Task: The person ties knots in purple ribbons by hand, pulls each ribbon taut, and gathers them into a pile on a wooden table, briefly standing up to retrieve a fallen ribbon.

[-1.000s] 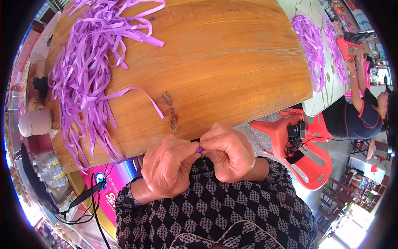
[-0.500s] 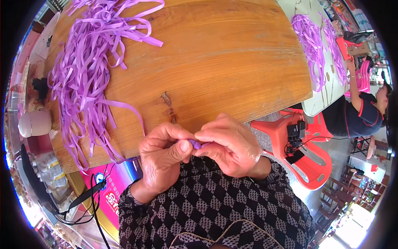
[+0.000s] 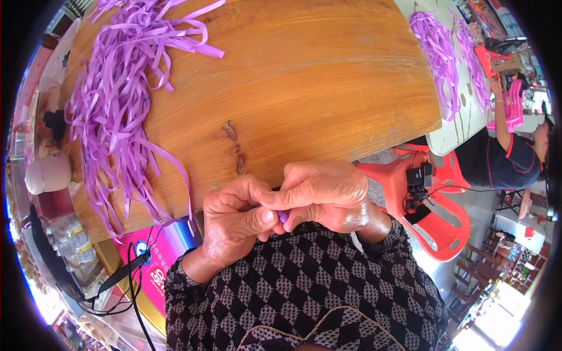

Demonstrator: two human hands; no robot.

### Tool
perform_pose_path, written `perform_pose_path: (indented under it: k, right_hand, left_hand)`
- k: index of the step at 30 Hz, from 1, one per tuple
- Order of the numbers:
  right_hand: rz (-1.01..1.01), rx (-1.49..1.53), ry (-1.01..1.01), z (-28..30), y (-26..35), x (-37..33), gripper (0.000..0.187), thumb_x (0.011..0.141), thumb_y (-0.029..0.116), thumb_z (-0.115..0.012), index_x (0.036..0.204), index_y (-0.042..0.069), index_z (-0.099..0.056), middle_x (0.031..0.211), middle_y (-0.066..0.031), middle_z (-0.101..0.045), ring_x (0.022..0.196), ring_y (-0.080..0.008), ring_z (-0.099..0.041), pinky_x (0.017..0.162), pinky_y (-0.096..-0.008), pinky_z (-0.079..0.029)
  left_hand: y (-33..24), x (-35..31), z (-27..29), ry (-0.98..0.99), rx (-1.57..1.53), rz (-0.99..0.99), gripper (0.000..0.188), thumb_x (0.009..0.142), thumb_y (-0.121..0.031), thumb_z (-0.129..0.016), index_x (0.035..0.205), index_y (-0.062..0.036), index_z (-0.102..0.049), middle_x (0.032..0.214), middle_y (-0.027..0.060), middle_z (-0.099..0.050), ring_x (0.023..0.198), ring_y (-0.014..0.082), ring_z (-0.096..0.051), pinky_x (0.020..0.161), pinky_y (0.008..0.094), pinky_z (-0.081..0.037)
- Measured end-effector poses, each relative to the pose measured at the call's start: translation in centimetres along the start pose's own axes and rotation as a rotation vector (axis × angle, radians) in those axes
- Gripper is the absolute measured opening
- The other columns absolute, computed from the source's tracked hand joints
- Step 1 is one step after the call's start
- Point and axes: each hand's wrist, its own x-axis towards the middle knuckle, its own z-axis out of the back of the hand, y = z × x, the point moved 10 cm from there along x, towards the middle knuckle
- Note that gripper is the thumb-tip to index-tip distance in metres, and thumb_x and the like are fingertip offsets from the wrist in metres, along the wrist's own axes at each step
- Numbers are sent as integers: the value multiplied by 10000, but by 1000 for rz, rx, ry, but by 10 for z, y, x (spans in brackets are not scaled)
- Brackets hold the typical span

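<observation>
Both hands together just off the near edge of the wooden desk [image 3: 304, 82], at about 6 o'clock in the view, over a black-and-grey diamond-patterned garment [image 3: 310, 292]. Left hand [image 3: 234, 219] curled, thumb and fingers pressed together as a grip on a small purple piece [image 3: 283, 216]; right hand [image 3: 325, 196] folded over from 3 o'clock, its fingertips also pinching that same purple piece, the two hands touching. Only a sliver of the purple piece visible between the fingers, the rest hidden.

On the desk at 10 o'clock, a big loose heap of purple ribbon strips [image 3: 126, 99], some trailing over the near edge toward 7 o'clock. Dark knots in the wood [image 3: 234, 149] just beyond the hands at 12 o'clock. Pale cup [image 3: 48, 173] at 9 o'clock beside the desk edge. Red plastic chair [image 3: 436, 205] at 3 o'clock, with small black devices and cables on it. Farther off at 1 o'clock, a second desk [image 3: 462, 120] with more purple strips [image 3: 439, 52], and another person's arm [image 3: 503, 114] reaching up toward it
</observation>
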Motion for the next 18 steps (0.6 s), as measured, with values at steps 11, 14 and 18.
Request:
perform_pose_path:
  k: [11, 14, 18]
  right_hand:
    - [380, -800, -4, -7, 40, 2, 273, 658, 45, -716, 895, 12, -585, 715, -70, -564, 640, -189, -587, 552, -288, -485]
    - [477, -837, -8, -9, 41, -1, 301, 637, 91, -732, 896, 24, -594, 690, -65, -577, 583, -189, -557, 487, -284, -417]
    - [523, -837, -22, -10, 41, -5, 293, 656, 145, -716, 894, 15, -603, 679, -71, -587, 520, -187, -518, 445, -280, -377]
  left_hand:
    - [21, 3, 12, -74, -153, 115, 189, 741, -95, -677, 807, 37, -559, 729, 125, -615, 563, 127, -575, 443, 181, -427]
    - [19, 3, 10, -70, -107, 128, 193, 732, -105, -686, 794, 31, -564, 710, 115, -614, 536, 120, -560, 448, 181, -425]
    - [23, 2, 9, -94, -132, 147, 194, 722, -102, -694, 788, 29, -566, 687, 100, -609, 539, 109, -551, 461, 184, -424]
